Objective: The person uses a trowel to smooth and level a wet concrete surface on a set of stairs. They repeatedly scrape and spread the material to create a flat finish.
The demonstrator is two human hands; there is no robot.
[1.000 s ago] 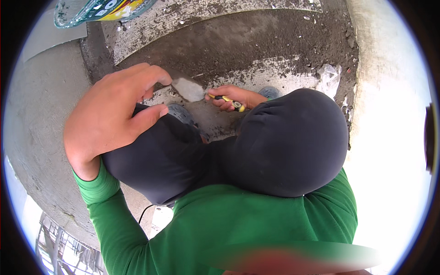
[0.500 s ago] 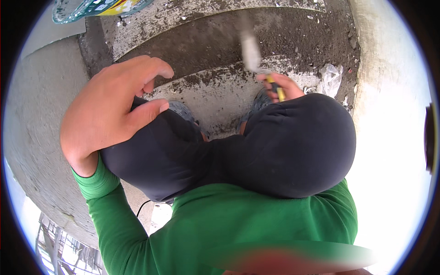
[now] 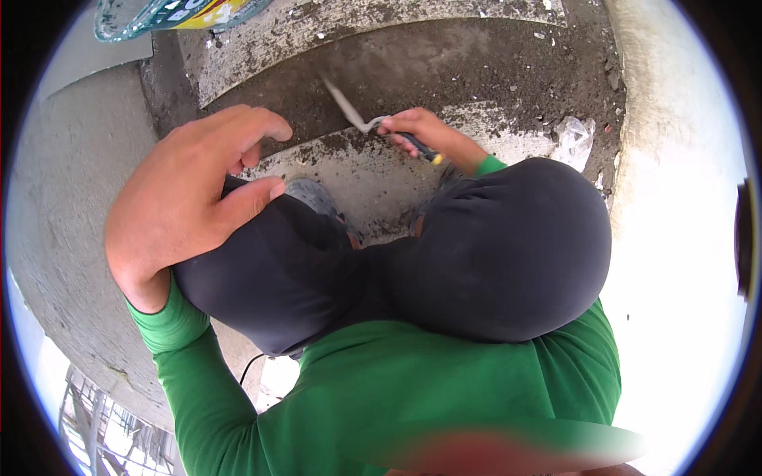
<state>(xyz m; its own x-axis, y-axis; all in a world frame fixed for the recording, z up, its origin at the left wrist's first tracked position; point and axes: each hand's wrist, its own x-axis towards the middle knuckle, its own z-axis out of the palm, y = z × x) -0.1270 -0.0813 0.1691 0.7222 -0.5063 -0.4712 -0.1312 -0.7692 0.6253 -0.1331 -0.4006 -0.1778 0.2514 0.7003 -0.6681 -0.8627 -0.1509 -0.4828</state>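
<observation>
Crouched over a dusty grey concrete ledge (image 3: pixel 373 170), the right hand (image 3: pixel 425 135) grips a black-handled steel pointing trowel (image 3: pixel 373 119), upper centre; the left hand (image 3: pixel 186 202) rests on a dark-trousered knee (image 3: pixel 274 278), fingers loosely curled, holding nothing. Scraping cleanly likely needs a low blade angle.

A small metal-bladed trowel (image 3: pixel 361 115) with dark handle, tilted, blade over grey mortar.
</observation>
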